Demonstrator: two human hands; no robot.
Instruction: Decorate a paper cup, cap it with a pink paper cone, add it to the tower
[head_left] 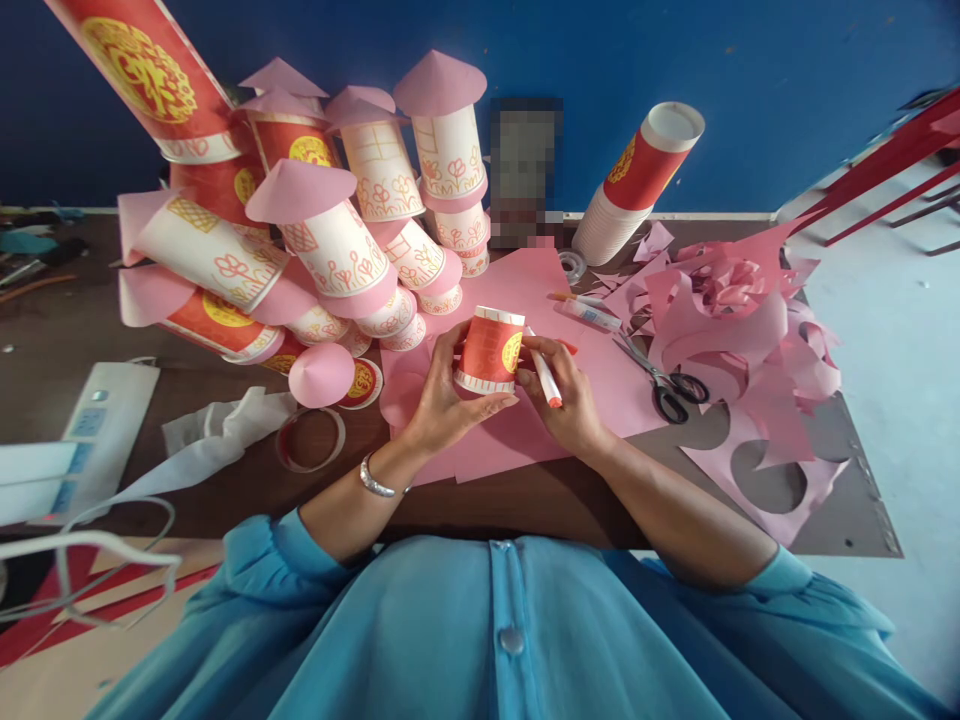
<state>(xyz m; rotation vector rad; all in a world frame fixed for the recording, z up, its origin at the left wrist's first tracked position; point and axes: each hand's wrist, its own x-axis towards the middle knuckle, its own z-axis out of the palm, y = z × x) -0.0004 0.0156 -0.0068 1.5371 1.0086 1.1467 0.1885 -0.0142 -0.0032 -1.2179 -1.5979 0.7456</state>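
My left hand is wrapped round the side of a red paper cup with a gold emblem and short dark strokes along its white rim. The cup is held over pink paper sheets. In my right hand is a white marker with an orange-red end pointing toward me. The fingertips of that hand rest at the cup's right side. An orange marker cap shows just behind my right fingers, partly hidden.
Decorated cup towers with pink cone roofs crowd the left. A stack of cups stands at the back. Scissors, markers and pink scraps lie right; a tape roll and power strip lie left.
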